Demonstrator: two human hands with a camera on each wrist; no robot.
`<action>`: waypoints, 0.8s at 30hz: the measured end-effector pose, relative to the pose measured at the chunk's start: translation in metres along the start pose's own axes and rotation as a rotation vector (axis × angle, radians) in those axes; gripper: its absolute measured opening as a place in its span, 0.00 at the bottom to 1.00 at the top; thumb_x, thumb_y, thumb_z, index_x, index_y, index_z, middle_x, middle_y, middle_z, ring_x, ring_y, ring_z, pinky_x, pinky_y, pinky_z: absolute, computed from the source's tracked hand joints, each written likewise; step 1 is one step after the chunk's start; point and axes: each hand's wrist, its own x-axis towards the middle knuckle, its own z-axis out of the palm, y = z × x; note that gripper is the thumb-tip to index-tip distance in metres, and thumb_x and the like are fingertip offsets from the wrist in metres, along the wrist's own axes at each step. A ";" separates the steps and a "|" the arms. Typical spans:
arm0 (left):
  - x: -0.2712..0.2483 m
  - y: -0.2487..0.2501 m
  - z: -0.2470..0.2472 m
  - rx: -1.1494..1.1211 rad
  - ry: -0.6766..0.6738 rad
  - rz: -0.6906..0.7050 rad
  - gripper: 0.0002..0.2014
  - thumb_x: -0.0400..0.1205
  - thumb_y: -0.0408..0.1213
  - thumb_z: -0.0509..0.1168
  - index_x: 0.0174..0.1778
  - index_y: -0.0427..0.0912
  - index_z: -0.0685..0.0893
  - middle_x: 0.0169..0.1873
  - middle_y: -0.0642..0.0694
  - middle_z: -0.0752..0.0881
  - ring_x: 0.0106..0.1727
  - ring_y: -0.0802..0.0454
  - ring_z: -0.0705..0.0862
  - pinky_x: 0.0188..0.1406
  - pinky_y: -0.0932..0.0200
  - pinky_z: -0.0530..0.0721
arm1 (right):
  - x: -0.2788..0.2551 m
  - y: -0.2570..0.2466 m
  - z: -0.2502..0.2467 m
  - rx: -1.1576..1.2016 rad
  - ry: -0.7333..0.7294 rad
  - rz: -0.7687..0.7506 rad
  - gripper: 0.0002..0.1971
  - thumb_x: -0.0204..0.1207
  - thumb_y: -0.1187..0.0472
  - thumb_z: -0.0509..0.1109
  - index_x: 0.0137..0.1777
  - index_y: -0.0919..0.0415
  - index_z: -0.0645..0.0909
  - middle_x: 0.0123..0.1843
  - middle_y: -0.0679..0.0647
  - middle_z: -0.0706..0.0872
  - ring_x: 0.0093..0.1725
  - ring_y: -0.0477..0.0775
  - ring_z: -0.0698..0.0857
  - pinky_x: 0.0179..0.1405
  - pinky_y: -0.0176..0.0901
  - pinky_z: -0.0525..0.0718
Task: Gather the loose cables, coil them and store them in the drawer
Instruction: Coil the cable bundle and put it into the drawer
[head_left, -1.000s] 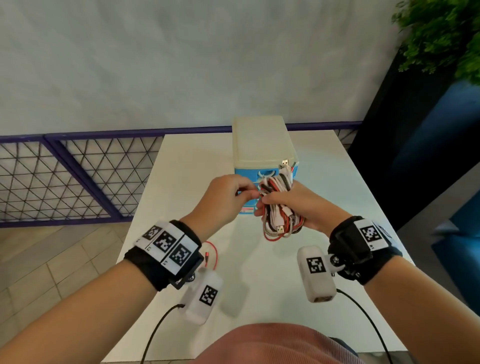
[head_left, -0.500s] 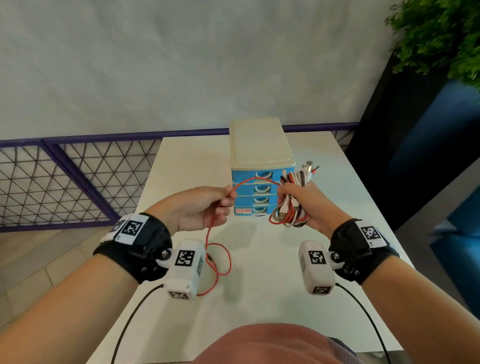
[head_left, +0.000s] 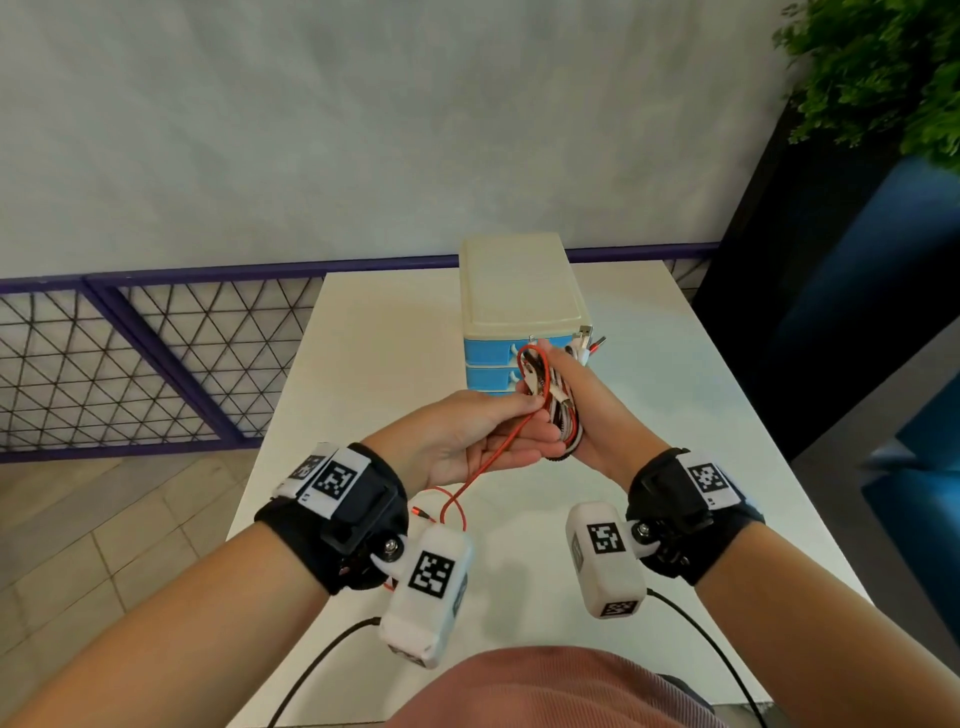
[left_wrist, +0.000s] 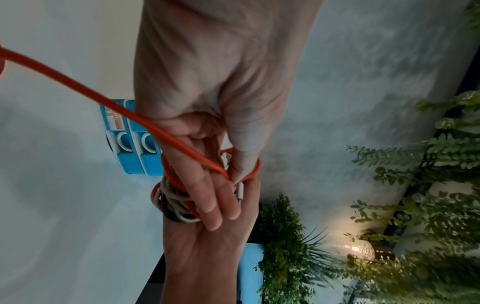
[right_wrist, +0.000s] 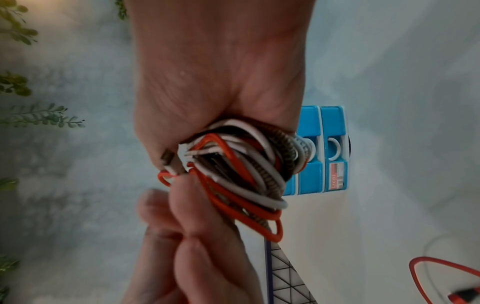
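While right hand (head_left: 587, 415) grips bundle (head_left: 553, 400), left hand (head_left: 467, 441) (palm up) pinches red cable (head_left: 483, 470).

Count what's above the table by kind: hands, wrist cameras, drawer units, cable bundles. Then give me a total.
Hands: 2, left hand and right hand
Wrist cameras: 2
Drawer unit: 1
Cable bundle: 1, with its red cable trailing down
Total: 6

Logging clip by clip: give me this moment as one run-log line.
right hand: grips cable bundle | left hand: pinches red cable at bundle | tail: loose on table | drawer unit: drawers closed
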 end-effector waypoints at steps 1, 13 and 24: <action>0.001 -0.001 0.001 0.007 0.007 0.009 0.10 0.82 0.40 0.66 0.43 0.35 0.85 0.32 0.42 0.91 0.34 0.51 0.91 0.37 0.64 0.88 | 0.000 0.000 0.000 -0.009 -0.010 -0.015 0.26 0.72 0.35 0.68 0.50 0.60 0.80 0.38 0.54 0.83 0.32 0.48 0.84 0.32 0.37 0.83; -0.001 -0.023 -0.018 0.227 -0.212 -0.103 0.16 0.88 0.47 0.51 0.35 0.48 0.72 0.23 0.54 0.64 0.19 0.59 0.59 0.25 0.63 0.58 | 0.009 -0.011 -0.012 -0.017 0.294 -0.213 0.04 0.75 0.72 0.67 0.47 0.64 0.77 0.35 0.62 0.82 0.26 0.52 0.85 0.26 0.42 0.84; 0.017 -0.030 -0.048 1.057 0.256 0.497 0.06 0.80 0.37 0.68 0.38 0.50 0.83 0.33 0.57 0.82 0.32 0.64 0.76 0.34 0.71 0.71 | -0.006 -0.017 -0.010 -0.222 -0.026 0.058 0.06 0.76 0.71 0.68 0.52 0.68 0.80 0.41 0.65 0.88 0.41 0.57 0.91 0.51 0.54 0.88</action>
